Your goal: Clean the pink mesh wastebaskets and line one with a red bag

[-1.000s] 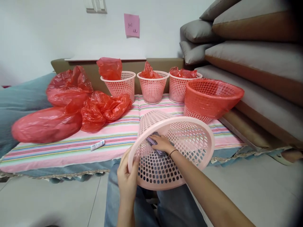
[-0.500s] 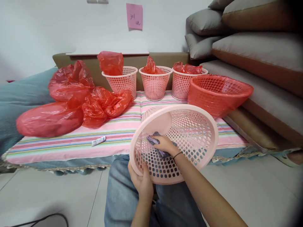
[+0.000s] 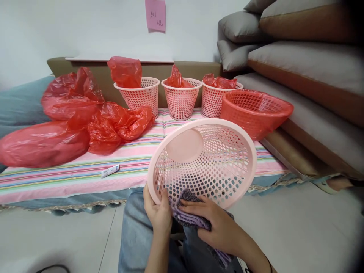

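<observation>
A pink perforated plastic basket [image 3: 186, 146] is tilted over my lap, its open mouth facing me. My left hand [image 3: 159, 210] grips the rim at its lower left, thumb inside. A folded purple and dark grey cloth [image 3: 192, 219] is in my right hand [image 3: 217, 223], which presses it against the lower rim close to my left thumb. One end of the cloth hangs down below my right hand.
Behind stand three pink baskets [image 3: 182, 100] with red bags in them. A red-wrapped basket [image 3: 254, 117] leans by stacked cushions [image 3: 301, 64]. Red plastic bags [image 3: 45, 144] lie left on the striped cloth [image 3: 136, 167], near a small white tube [image 3: 110, 171].
My right hand has drawn the cloth out of the basket's inside, down to the lower rim. My left hand still holds the rim. The view has shifted slightly.
</observation>
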`<action>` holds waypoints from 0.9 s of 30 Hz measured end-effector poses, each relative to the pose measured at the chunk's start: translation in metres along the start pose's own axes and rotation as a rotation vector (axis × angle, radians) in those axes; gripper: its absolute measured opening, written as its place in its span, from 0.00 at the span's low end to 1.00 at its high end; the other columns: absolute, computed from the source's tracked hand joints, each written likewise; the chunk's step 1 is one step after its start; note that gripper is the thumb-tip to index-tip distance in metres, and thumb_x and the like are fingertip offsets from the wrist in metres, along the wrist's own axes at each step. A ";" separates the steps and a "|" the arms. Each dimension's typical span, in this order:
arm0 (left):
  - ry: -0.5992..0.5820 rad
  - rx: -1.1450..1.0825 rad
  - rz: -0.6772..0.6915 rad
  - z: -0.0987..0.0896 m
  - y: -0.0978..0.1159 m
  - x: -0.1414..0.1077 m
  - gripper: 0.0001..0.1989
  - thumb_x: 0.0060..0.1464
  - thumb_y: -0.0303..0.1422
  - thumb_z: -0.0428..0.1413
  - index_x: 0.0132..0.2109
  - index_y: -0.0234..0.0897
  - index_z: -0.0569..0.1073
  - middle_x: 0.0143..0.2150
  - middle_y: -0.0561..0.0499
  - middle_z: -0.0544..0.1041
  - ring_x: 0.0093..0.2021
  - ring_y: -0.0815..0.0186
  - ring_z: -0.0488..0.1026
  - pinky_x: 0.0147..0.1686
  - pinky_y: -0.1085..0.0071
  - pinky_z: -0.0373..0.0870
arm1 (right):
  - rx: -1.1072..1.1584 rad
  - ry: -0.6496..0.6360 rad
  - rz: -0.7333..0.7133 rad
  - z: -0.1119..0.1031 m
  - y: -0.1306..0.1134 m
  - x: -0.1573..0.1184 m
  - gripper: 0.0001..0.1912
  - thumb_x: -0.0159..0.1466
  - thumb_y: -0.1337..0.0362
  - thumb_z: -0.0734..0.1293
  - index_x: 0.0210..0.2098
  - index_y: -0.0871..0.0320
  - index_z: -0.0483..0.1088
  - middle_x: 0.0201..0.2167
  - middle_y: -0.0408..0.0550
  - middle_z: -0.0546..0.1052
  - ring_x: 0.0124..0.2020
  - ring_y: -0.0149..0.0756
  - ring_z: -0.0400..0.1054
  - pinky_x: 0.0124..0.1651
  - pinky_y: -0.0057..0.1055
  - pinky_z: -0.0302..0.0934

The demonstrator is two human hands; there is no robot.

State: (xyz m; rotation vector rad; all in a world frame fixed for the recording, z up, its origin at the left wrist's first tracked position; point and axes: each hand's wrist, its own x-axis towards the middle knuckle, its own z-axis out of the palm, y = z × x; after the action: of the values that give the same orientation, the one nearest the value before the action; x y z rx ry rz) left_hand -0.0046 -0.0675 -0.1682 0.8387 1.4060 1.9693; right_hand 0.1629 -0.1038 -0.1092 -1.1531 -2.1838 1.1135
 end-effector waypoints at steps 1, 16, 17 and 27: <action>-0.026 0.004 0.003 0.000 0.003 0.003 0.25 0.50 0.33 0.65 0.55 0.41 0.72 0.54 0.47 0.77 0.54 0.60 0.75 0.58 0.65 0.69 | 0.013 0.005 -0.003 -0.001 0.000 0.002 0.43 0.46 0.76 0.60 0.61 0.49 0.70 0.62 0.44 0.71 0.63 0.44 0.65 0.71 0.52 0.46; -0.322 0.198 -0.004 0.017 0.051 0.036 0.21 0.52 0.35 0.61 0.54 0.42 0.75 0.55 0.46 0.78 0.57 0.53 0.75 0.59 0.57 0.69 | -0.051 0.325 0.123 -0.063 0.033 0.104 0.34 0.55 0.72 0.63 0.62 0.58 0.69 0.60 0.51 0.73 0.60 0.43 0.68 0.64 0.39 0.59; -0.336 0.212 0.003 0.019 0.054 0.037 0.21 0.52 0.35 0.60 0.54 0.42 0.75 0.55 0.46 0.78 0.57 0.53 0.74 0.60 0.56 0.68 | -0.110 0.310 0.163 -0.066 0.039 0.118 0.33 0.57 0.71 0.63 0.63 0.58 0.67 0.61 0.51 0.73 0.60 0.42 0.68 0.63 0.36 0.60; -0.321 0.293 0.066 0.021 0.048 0.039 0.18 0.53 0.35 0.59 0.51 0.41 0.77 0.52 0.44 0.80 0.55 0.52 0.76 0.58 0.55 0.70 | -0.419 0.121 0.388 -0.021 0.087 0.162 0.30 0.60 0.65 0.65 0.62 0.51 0.68 0.58 0.49 0.76 0.55 0.50 0.70 0.60 0.45 0.59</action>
State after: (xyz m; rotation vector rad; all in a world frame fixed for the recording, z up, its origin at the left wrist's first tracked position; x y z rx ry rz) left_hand -0.0177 -0.0397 -0.1107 1.2841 1.5035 1.6041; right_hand 0.1276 0.0684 -0.1671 -1.8345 -2.2145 0.7086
